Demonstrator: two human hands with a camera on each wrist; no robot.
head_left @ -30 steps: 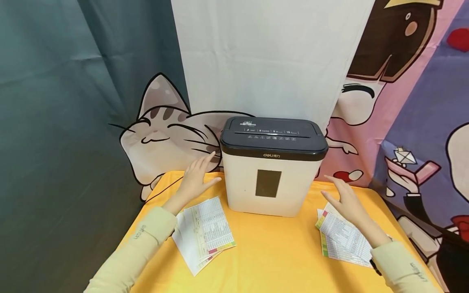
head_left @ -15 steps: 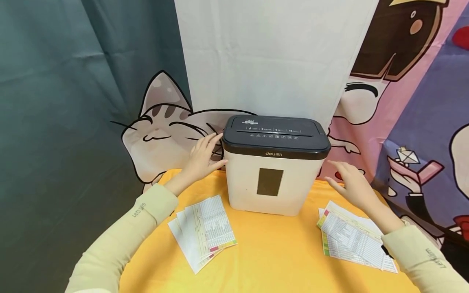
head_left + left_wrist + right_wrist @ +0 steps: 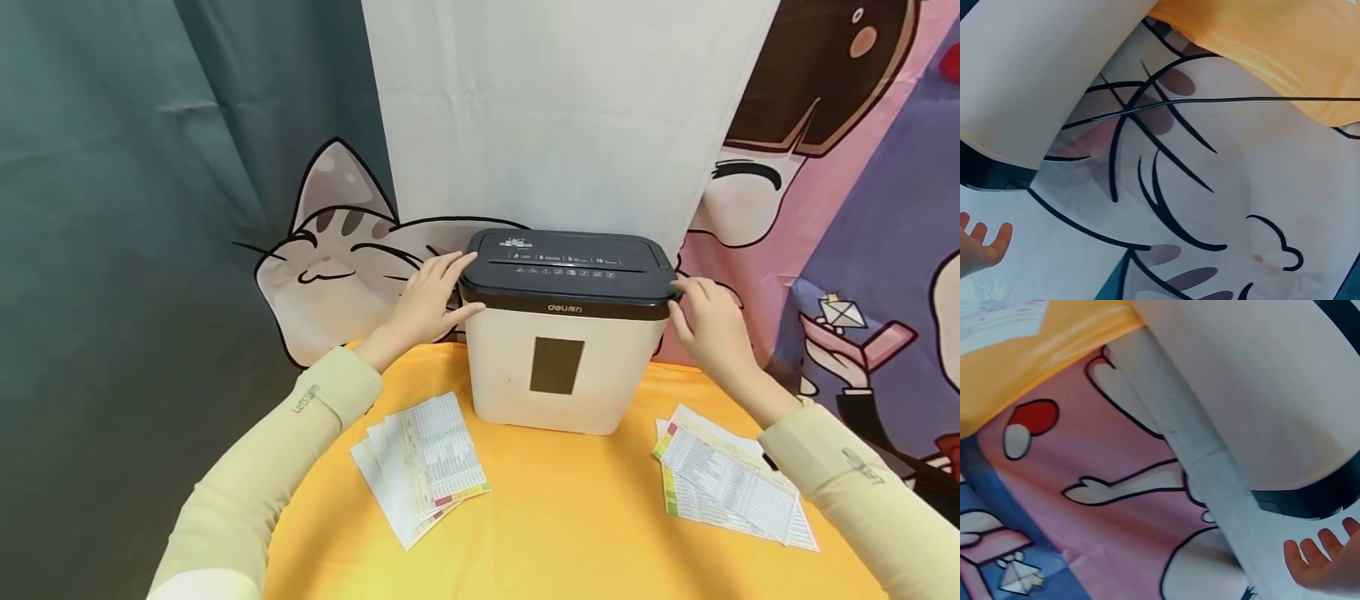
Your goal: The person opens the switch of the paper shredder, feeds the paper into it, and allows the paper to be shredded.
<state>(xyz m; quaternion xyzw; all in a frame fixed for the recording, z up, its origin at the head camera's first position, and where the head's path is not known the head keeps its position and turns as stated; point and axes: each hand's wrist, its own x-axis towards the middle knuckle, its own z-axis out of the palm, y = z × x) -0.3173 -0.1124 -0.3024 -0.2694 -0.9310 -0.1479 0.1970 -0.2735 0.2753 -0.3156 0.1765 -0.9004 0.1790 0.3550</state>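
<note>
A paper shredder stands upright on the yellow-covered table, with a dark lid [image 3: 573,285] that has a narrow slot and a white bin [image 3: 502,375] with a dark window. By the lid's left end is my left hand [image 3: 426,302], fingers extended toward the rim. My right hand [image 3: 712,333] is at the lid's right end, fingers slightly bent. In the wrist views the left fingers [image 3: 1001,244] and right fingers [image 3: 1314,552] appear just off the lid's edge; contact is unclear. Neither hand holds anything.
Printed sheets [image 3: 442,450] lie fanned on the table left of the shredder, and more sheets [image 3: 731,479] lie to its right. A thin black cord [image 3: 1254,99] runs beside the shredder in the left wrist view. Behind hangs a cartoon-printed curtain [image 3: 570,108].
Both hands have risen and closed in on the shredder lid from either side, the right one moving up from above the right-hand sheets. The shredder and papers stay in place.
</note>
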